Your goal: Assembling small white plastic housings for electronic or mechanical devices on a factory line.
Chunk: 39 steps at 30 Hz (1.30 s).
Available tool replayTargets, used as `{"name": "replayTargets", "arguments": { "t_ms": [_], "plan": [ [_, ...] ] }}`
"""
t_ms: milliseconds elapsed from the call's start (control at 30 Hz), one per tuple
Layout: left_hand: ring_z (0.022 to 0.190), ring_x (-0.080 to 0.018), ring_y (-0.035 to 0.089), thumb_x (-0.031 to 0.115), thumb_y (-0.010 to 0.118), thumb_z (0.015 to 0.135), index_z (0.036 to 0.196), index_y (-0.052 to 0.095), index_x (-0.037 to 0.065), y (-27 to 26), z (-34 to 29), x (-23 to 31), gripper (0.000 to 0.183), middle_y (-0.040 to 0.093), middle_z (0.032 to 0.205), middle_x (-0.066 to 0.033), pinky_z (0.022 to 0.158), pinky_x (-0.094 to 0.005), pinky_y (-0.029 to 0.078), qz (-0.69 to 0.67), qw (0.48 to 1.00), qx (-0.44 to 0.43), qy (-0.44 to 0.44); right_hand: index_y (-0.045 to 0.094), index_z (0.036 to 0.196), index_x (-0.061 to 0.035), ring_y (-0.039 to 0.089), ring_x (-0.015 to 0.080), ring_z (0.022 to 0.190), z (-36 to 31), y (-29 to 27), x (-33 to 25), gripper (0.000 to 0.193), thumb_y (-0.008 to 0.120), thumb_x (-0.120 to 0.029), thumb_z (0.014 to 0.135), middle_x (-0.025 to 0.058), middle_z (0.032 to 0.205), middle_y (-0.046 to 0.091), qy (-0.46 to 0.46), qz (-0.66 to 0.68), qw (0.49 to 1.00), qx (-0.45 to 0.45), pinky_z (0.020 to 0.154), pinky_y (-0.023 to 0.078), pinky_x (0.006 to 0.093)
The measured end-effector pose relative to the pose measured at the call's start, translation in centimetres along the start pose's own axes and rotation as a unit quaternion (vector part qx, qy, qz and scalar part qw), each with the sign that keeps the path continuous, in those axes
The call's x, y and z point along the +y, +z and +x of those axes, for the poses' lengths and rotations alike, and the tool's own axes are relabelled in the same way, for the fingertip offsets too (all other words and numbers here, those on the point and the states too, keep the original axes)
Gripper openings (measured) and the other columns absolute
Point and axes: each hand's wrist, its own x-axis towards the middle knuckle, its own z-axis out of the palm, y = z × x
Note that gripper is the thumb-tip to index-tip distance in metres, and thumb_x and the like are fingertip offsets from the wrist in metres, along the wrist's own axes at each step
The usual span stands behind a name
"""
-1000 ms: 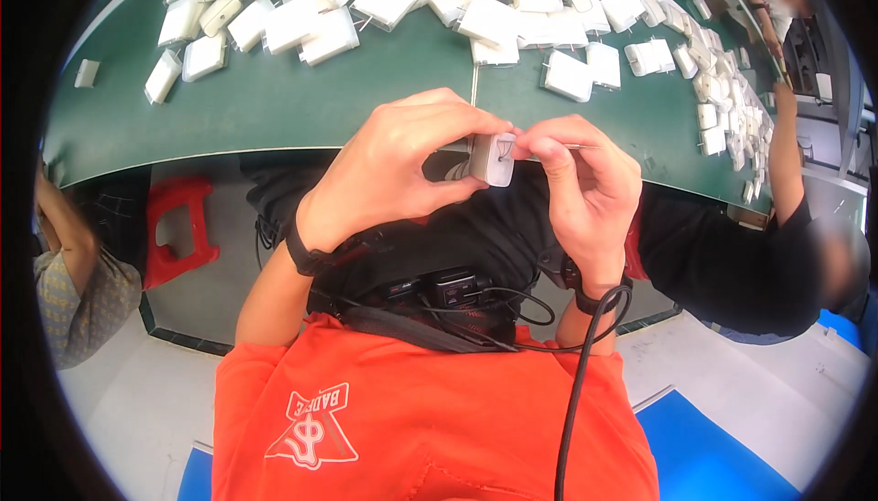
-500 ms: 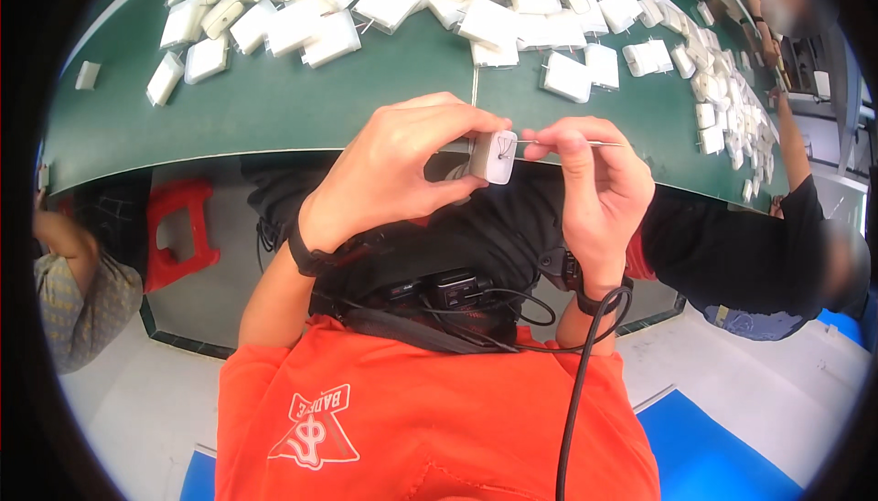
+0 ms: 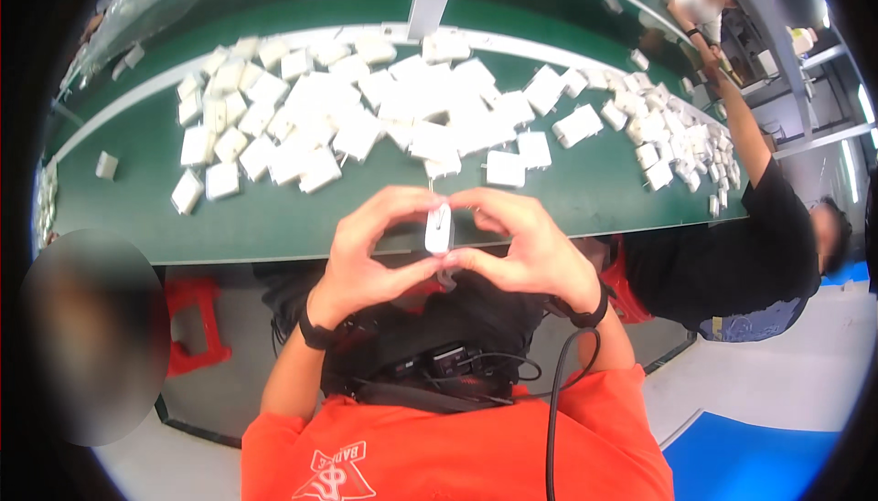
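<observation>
Pinching one small white block (image 3: pixel 438 234) above the near edge of the green table (image 3: pixel 128 222), the left hand (image 3: pixel 366 245) and right hand (image 3: pixel 538 243) press fingertips and thumbs to its ends; its narrow, round-cornered face bears a dark mark toward the far end.

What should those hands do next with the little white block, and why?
Maybe ease the white block a little forward, over the green table. The left hand and right hand both pinch it with thumb and fingers, and it shows right by the table's near edge, so a slip there might send it off the table.
</observation>
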Motion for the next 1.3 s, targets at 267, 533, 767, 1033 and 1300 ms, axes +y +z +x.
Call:
{"name": "replayTargets", "arguments": {
  "t_ms": [267,533,767,1033,1300],
  "plan": [
    [0.120,-0.0239,0.072,0.006,0.101,0.077,0.151,0.057,0.003,0.0,0.3,0.8,0.086,0.063,0.147,-0.0140,0.101,-0.0380,0.061,0.019,0.999,0.019,-0.025,0.070,0.118,-0.0002,0.074,0.0299,0.082,3.9,-4.4,-0.8,0.047,0.085,-0.031,0.085,0.0175,0.092,0.074,-0.075,-0.162,0.984,0.018,0.074,0.058,0.0404],
    [0.092,-0.0167,0.075,0.005,0.093,0.085,0.117,0.074,-0.002,-1.3,0.7,1.4,0.038,0.079,0.103,-0.0083,0.088,-0.0299,0.060,0.074,0.992,-0.029,-0.097,0.075,0.090,0.0083,0.070,0.0287,0.080,18.2,-21.8,13.5,0.082,0.061,-0.072,0.093,0.0170,0.086,0.075,0.274,-0.183,0.935,0.133,0.072,0.056,0.0429],
    [0.091,-0.0150,0.075,0.002,0.088,0.089,0.113,0.074,-0.002,-1.7,0.3,2.1,0.028,0.080,0.103,-0.0092,0.087,-0.0300,0.061,0.063,0.991,-0.003,-0.121,0.079,0.094,0.0033,0.078,0.0400,0.101,24.5,-21.3,15.6,0.058,0.083,-0.055,0.090,0.0214,0.099,0.080,0.191,-0.203,0.937,0.212,0.094,0.059,0.0438],
    [0.090,-0.0147,0.075,0.003,0.087,0.090,0.112,0.075,-0.002,-1.5,0.9,1.9,0.026,0.080,0.102,-0.0091,0.086,-0.0292,0.060,0.082,0.990,-0.014,-0.118,0.065,0.145,-0.0015,0.069,0.0388,0.130,32.1,-16.7,18.5,0.070,0.083,-0.030,0.083,0.0245,0.143,0.071,0.077,-0.274,0.955,0.087,0.112,0.054,0.0409],
    [0.087,-0.0144,0.075,0.000,0.087,0.089,0.109,0.076,-0.002,-1.3,0.4,1.9,0.023,0.079,0.099,-0.0087,0.082,-0.0284,0.060,0.115,0.987,-0.005,-0.108,0.063,0.148,0.0021,0.069,0.0395,0.132,33.1,-16.5,17.6,0.077,0.082,-0.035,0.083,0.0260,0.144,0.070,0.178,-0.226,0.957,0.020,0.111,0.056,0.0435]
  ]
}}
